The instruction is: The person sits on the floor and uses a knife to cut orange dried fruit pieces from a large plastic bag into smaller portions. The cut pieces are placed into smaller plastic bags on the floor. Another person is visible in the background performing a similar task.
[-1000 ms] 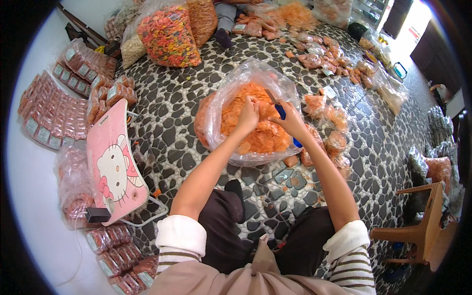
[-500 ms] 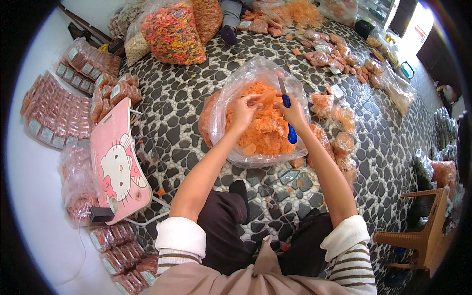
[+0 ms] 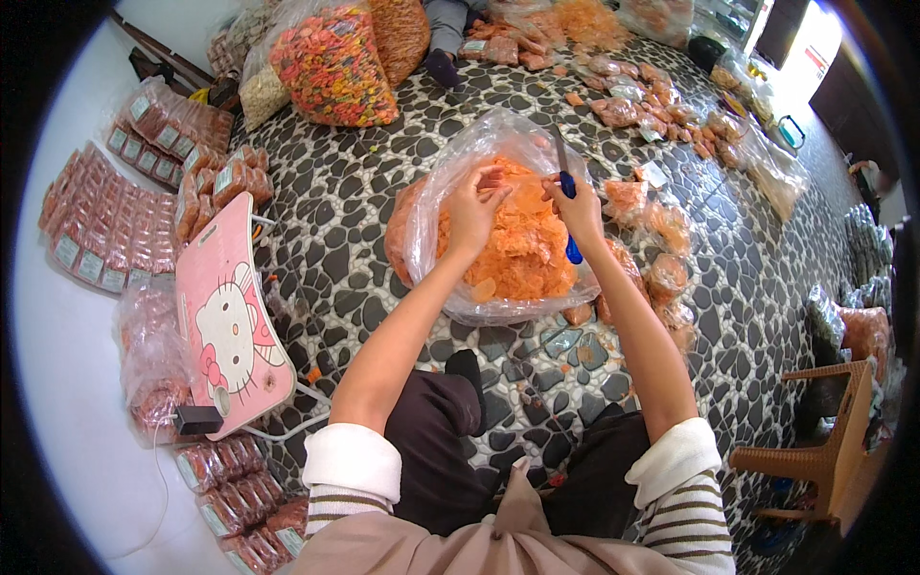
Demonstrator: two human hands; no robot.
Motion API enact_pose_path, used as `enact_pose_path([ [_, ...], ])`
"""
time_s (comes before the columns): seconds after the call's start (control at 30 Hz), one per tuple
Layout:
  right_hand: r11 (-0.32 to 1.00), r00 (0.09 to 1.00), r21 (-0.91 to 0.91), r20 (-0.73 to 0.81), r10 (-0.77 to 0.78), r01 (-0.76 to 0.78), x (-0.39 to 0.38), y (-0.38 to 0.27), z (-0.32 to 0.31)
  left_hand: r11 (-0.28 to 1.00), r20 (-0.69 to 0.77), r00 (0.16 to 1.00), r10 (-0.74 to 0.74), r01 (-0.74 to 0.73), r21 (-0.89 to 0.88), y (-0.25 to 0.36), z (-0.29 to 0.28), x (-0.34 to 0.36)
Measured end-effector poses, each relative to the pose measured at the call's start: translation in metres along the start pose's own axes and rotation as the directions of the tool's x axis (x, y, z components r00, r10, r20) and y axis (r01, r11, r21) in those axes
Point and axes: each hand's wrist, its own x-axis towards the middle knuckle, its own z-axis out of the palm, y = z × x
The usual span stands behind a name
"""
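Note:
A clear plastic bag full of orange flakes stands open before me. My left hand is over its left half, fingers curled at the flakes; what they hold is hard to make out. Across from it, my right hand grips a blue-handled cutting tool, its metal blade pointing away from me toward the back of the bag. Smaller bags of orange pieces lie along the big bag's right side.
A pink folding table and stacked packs line the left. Big bags of colorful snacks stand behind, beside another person's grey-clad leg. More bags lie at back right; a brown plastic chair is at right.
My right hand and the tool have moved right and up, the blade now more upright. My left hand has shifted slightly left and up.

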Motion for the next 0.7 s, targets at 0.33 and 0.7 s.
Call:
enact_pose_path([
  [0.33,0.962,0.929,0.088,0.293,0.225,-0.260,-0.018,0.008,-0.029,0.997,0.096,0.993,-0.065,0.060,0.053,-0.011,0.010,-0.004],
  [0.7,0.781,0.928,-0.530,-0.331,0.169,-0.331,-0.173,0.131,-0.269,0.956,0.815,0.572,0.091,-0.279,0.089,0.009,0.167,-0.096],
])
